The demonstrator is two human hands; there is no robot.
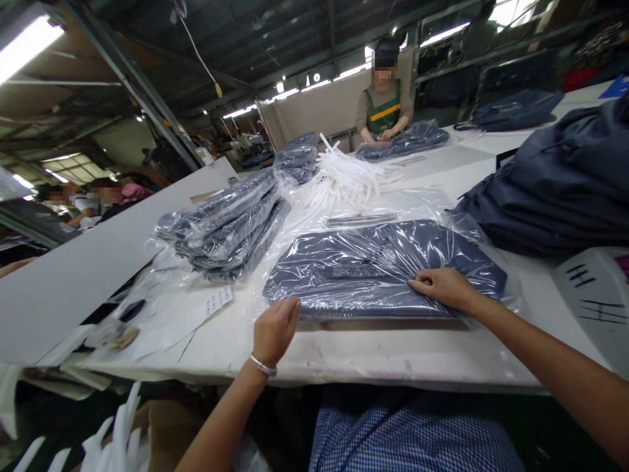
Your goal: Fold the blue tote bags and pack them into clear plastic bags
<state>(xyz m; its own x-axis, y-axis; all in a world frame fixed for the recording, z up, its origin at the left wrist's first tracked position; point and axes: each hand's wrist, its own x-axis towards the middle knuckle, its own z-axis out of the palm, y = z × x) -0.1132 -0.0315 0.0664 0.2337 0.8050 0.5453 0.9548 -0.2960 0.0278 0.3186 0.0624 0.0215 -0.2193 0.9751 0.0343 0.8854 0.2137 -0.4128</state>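
A dark blue folded fabric item [344, 298] lies flat on the table in front of me, inside a clear plastic bag [427, 246]. My right hand [445, 288] pinches the film on the right part of the bag's top, and creases fan out from its fingertips. At the bag's near left corner, my left hand [276, 331] is closed, thumb uppermost, on the film's edge; its other fingertips are hidden. A dark strip, perhaps a handle, shows under the film at the middle of the item.
Several bagged dark items are stacked [230, 229] at left. White strips [344, 174] lie heaped behind the bag. Dark blue fabric [555, 177] is piled at right, near a marked translucent sheet [594, 301]. A label sheet [219, 300] lies left. Across the table, a co-worker [386, 111] handles another bagged item.
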